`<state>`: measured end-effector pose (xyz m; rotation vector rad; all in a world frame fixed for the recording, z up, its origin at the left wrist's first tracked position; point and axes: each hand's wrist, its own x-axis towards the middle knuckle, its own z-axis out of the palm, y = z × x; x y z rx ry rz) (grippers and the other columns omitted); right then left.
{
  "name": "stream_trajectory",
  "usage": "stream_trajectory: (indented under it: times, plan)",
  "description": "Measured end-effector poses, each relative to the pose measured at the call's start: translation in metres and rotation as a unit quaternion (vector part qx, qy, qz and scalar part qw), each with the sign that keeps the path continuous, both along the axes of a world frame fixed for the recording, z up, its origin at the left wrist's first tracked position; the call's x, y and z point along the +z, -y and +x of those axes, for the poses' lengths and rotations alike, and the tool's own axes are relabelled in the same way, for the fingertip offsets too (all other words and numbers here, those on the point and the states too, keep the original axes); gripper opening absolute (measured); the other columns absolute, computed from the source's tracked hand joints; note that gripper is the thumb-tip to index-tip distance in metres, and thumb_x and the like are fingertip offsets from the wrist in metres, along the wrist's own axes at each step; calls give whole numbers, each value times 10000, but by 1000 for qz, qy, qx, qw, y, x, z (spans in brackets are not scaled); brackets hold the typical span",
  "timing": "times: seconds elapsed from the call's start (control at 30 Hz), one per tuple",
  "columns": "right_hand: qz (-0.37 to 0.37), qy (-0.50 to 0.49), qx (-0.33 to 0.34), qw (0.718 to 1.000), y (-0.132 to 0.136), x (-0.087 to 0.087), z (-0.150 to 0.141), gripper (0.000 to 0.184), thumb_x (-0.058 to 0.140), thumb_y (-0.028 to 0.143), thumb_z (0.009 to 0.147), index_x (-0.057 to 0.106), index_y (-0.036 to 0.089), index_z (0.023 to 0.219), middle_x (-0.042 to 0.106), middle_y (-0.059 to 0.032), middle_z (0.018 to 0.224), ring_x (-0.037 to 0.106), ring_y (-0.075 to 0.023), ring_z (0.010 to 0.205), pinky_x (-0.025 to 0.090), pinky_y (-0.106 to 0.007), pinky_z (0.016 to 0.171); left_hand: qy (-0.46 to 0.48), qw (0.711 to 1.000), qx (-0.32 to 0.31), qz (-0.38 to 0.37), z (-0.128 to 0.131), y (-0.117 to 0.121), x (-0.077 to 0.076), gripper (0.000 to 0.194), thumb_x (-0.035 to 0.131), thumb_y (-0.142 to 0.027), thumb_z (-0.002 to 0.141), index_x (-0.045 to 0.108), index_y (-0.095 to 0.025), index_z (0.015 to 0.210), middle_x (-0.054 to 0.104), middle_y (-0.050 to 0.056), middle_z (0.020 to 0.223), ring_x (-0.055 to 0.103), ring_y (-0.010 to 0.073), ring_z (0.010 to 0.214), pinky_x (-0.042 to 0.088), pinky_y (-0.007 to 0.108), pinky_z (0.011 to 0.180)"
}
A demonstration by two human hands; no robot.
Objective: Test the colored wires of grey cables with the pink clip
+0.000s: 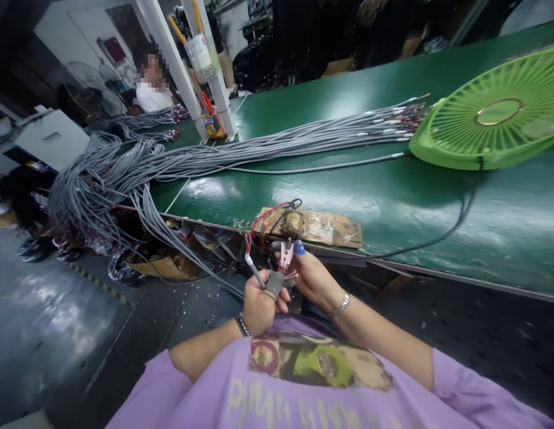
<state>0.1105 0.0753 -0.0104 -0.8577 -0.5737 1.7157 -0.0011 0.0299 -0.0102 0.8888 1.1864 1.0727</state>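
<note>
My left hand (258, 305) is closed in a fist around a grey cable (254, 269), near its stripped end, with a grey finger guard (273, 285) on one finger. My right hand (309, 275) is pinched shut on small pink-handled cutters (285, 256) held against the cable's coloured wire ends; a blue cap (299, 246) covers one fingertip. Both hands are held close together above my lap, just in front of the green bench's near edge (393, 262). A taped wooden block (313, 226) with thin red and black wires lies on the bench right behind them.
A large bundle of grey cables (259, 149) runs across the bench and droops off its left end. A green plastic fan (495, 113) sits at the right, its black cord (456, 226) trailing along the front. Another person (152, 89) sits far left, behind white posts (214, 77).
</note>
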Motion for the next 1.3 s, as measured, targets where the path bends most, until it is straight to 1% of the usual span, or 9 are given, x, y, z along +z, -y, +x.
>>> stream_trajectory:
  times: [0.23,0.43,0.57,0.7,0.87,1.0,1.07,1.17,1.3]
  plan:
    - [-23,-68,10,997,-4,-3,1,405,766,578,609,634,196,615,574,0,556,465,-110,520,399,-230,491,-15,1000,-6,-25,-1,0,-2,523,657,-670,640,549,-158,629,583,-15,473,447,59,301,272,166,308]
    - [-46,-93,21,994,-1,-12,0,411,692,615,683,657,206,710,624,-11,667,501,-109,551,427,-222,505,-22,999,-14,-25,-2,0,0,540,643,-694,631,547,-162,642,582,-16,476,446,60,300,270,166,309]
    - [-22,-92,99,991,2,-19,11,486,622,675,706,646,194,772,621,-17,710,526,-111,590,447,-230,549,-35,999,-19,-19,-7,3,3,558,633,-719,616,538,-170,647,582,-14,473,444,65,297,271,173,307]
    - [2,6,217,976,6,-15,27,509,739,638,589,624,161,727,577,5,643,508,-105,574,424,-234,541,-69,996,-45,-15,-15,7,5,549,621,-713,634,525,-173,620,596,-1,483,460,69,312,281,175,319]
    - [81,160,261,949,6,2,32,441,793,528,574,615,138,681,574,25,612,460,-81,545,378,-227,545,-90,990,-103,-25,-17,7,7,529,664,-675,611,497,-176,556,584,5,459,469,74,322,306,183,345]
    - [183,242,299,905,9,12,29,344,729,479,669,612,157,635,561,25,576,447,-97,528,363,-228,504,-83,968,-221,-79,-15,6,5,482,722,-606,582,521,-172,517,577,19,436,484,98,325,316,199,345]
    - [206,267,299,893,12,12,28,326,724,459,681,611,162,612,572,17,584,458,-106,541,374,-230,510,-80,955,-268,-97,-15,6,2,475,711,-596,601,539,-168,492,579,36,428,493,110,330,303,205,336]
    - [172,244,247,922,16,2,30,368,691,517,703,630,157,653,591,4,618,479,-111,565,398,-237,541,-65,963,-240,-103,-15,6,-3,491,665,-624,633,548,-165,502,582,51,421,507,120,327,261,203,316]
    - [82,156,160,971,26,-14,36,490,704,610,645,644,155,816,627,-26,730,527,-125,619,432,-262,596,-26,990,-104,-95,-13,5,-8,495,663,-649,606,532,-172,617,596,37,438,525,125,324,235,189,307]
